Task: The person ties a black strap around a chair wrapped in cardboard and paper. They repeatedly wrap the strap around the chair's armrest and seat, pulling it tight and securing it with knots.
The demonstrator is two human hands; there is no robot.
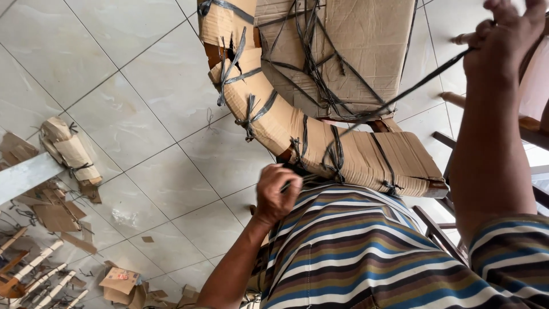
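Left to right: cardboard scraps (68, 151) litter a pale tiled floor (143, 114). The left hand (276, 191), fingers curled, pinches black strapping below a cardboard-wrapped curved furniture piece (320, 143). The right hand (503, 37), fist closed, pulls the black strap (412, 91) taut. Unwrapping appears underway; freeing the next binding likely follows.

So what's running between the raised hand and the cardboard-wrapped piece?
In the head view, a dark strap stretches taut from the right hand down to the cardboard-wrapped curved piece. The left hand grips near its lower edge.
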